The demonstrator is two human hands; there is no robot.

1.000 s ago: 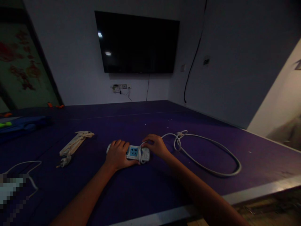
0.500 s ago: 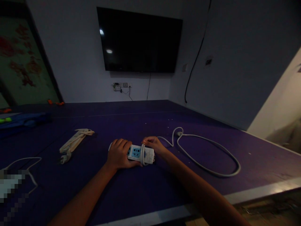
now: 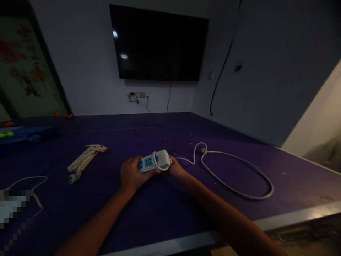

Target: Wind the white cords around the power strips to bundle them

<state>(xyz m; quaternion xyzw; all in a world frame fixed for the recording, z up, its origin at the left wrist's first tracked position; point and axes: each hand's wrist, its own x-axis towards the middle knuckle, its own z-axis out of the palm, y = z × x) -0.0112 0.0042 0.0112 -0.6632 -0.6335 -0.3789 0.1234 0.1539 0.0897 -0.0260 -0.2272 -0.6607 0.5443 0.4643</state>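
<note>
My left hand grips the left end of a white power strip with blue socket panels, thumb along its near side. The strip is tilted up, its right end raised. White power cord loops around its body near that end. My right hand is behind and under the right end, its fingers mostly hidden by the strip. From there the loose cord runs right, past a plug, into a wide loop on the purple surface.
Left of my hands lies another power strip wrapped in its cord. A thin white cable lies at the far left, near blue fabric. The surface has a pale front edge. A television hangs on the wall behind.
The power strip has been lifted and tilted, its right end raised. My right hand has gone from on top of the strip, at the cord, to behind and below its right end.
</note>
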